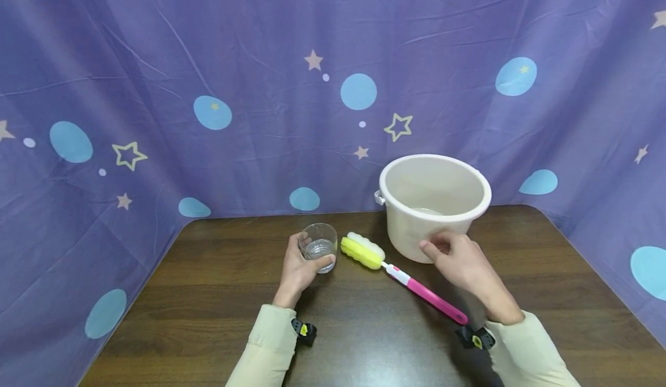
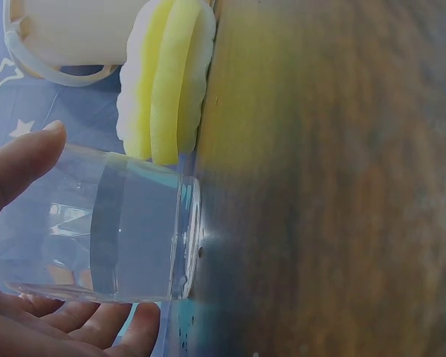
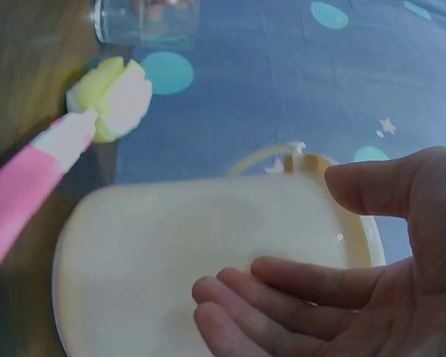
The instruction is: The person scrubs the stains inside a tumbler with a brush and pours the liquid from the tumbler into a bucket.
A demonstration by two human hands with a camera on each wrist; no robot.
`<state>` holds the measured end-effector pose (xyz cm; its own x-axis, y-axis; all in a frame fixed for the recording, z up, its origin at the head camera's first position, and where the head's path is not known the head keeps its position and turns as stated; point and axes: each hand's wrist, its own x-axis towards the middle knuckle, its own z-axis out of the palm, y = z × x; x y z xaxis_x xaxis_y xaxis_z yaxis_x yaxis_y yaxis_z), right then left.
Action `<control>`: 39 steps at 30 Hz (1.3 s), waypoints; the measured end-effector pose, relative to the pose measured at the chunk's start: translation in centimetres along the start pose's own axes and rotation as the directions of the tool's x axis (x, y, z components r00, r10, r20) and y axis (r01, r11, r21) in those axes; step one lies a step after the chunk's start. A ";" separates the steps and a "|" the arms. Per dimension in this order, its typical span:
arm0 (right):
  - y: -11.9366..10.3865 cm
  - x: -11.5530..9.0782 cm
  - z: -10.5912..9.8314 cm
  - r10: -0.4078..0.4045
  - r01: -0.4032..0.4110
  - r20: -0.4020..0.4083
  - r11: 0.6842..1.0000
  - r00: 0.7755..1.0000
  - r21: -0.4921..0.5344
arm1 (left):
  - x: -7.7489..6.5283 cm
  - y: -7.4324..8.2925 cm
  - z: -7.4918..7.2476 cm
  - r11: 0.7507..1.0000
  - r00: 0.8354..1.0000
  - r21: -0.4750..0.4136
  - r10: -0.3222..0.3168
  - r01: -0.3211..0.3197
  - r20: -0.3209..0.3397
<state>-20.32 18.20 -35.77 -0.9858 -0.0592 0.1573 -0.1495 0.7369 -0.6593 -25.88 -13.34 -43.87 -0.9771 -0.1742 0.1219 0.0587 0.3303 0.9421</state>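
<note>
My left hand point(image 1: 302, 270) holds a clear drinking glass point(image 1: 319, 249), thumb on one side and fingers on the other. Some clear liquid seems to be in the glass, which in the left wrist view point(image 2: 134, 223) is upright with its base at the tabletop. My right hand point(image 1: 465, 262) is in front of a white plastic bucket point(image 1: 406, 233), thumb and fingers apart with nothing between them in the right wrist view; whether it touches the bucket I cannot tell. Between the hands lies a bottle brush point(image 1: 426, 297) with a pink handle and a yellow and white sponge head.
A brown wooden table point(image 1: 218, 294) carries everything. Behind it hangs a purple curtain point(image 1: 260, 115) with stars and blue ovals, close to the bucket's back. The brush's sponge head is just right of the glass, and its handle slants toward my right wrist.
</note>
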 end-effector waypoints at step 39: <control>3.2 0.5 -3.7 0.129 -0.117 -0.243 0.991 0.961 0.063 | 0.0 0.0 0.1 1.000 1.000 -0.017 0.011 -0.012 -0.013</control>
<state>-21.05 23.01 -35.07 -0.9483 0.2020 0.2446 -0.0374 0.6946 -0.7184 -25.88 -13.25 -43.86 -0.9736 -0.1828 0.1368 0.0734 0.3167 0.9457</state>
